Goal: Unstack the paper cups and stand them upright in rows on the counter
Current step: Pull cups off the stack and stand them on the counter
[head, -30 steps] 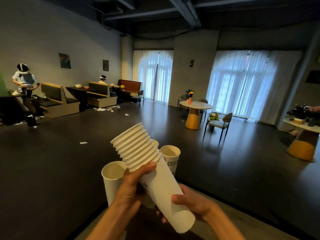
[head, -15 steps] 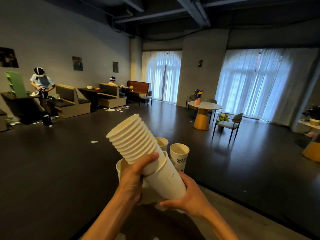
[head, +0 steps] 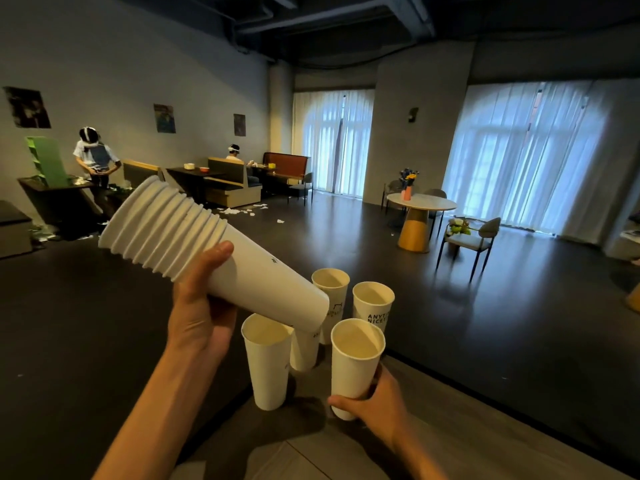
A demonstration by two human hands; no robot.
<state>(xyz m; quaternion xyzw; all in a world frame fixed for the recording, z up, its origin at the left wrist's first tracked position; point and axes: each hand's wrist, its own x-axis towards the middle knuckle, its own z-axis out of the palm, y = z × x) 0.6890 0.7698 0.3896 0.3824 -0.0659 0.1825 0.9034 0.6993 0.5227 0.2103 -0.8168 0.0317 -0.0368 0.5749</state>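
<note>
Between my two hands, four paper cups stand upright on the counter (head: 450, 445), mouths up. My left hand (head: 197, 317) is raised above and to the left of them, closed around the stack of nested cups (head: 194, 251); thumb across the near side of the outermost cup, remaining fingers wrapped behind, out of sight. Stack is tilted hard: rims point up and away to the left, base points down and right, hanging over the standing cups. Many rims show, stepped one inside the next; exact count not readable.

My right hand (head: 377, 403) sits lower and to the right, closed around the base of a single cup (head: 355, 362), thumb across its front, fingers curled round the far side. Cup is upright, mouth open, empty inside. Cannot tell whether its base touches the counter; my hand hides it.

Just left of my right hand: near-left cup (head: 266, 362), upright, empty. Behind it, partly hidden under the stack's base: middle cup (head: 304, 348). Beyond my right hand: far cup with printed lettering (head: 372, 306), and beside it to the left a far-left cup (head: 330, 289), its lower part covered by the stack. Arrangement reads as two rough rows, cups near one another; contact between them not determinable.
</note>
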